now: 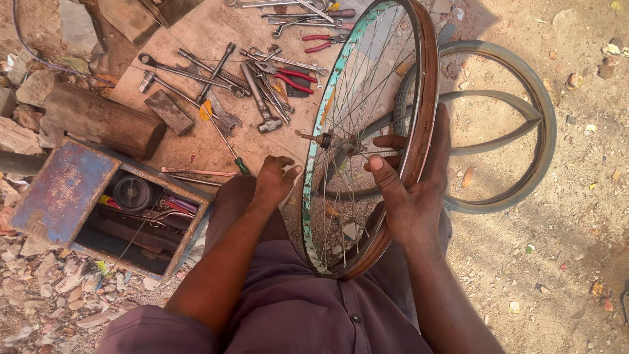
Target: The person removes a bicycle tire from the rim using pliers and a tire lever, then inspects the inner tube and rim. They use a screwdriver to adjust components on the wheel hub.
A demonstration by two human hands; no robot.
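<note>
While the bicycle wheel rim (367,131) stands upright on edge in the middle of the view, let's sweep across from nine o'clock. Far left, an open wooden toolbox (141,219) sits on the rubble, its lid (62,193) a worn blue-and-red painted panel swung out toward eight o'clock; dark parts and red-handled bits lie inside, too jumbled to name. Just above it, at ten o'clock, a thick wooden log (105,121) lies on its side. Moving right, at eleven to twelve o'clock, a flat board (196,39) carries a scatter of spanners (190,71), a hammer (260,98) and red-handled pliers (293,77). A green-handled screwdriver (229,149) lies below them, pointing toward the knee.

Now the left hand (274,180), just left of centre: fingers curled loosely in, fingertips beside the teal-painted edge of the rim; whether they pinch anything, I cannot tell. The rim itself is rusty brown on the outside, chipped teal inside, spokes fanning from the hub (327,139).

Right of centre, the right hand (409,190) clamps the rim: thumb pressed on the near side, fingers wrapped round the far side and reaching in toward the spokes. Beyond it, at two to three o'clock, a grey bicycle tyre (524,124) lies flat on the sandy ground.
</note>
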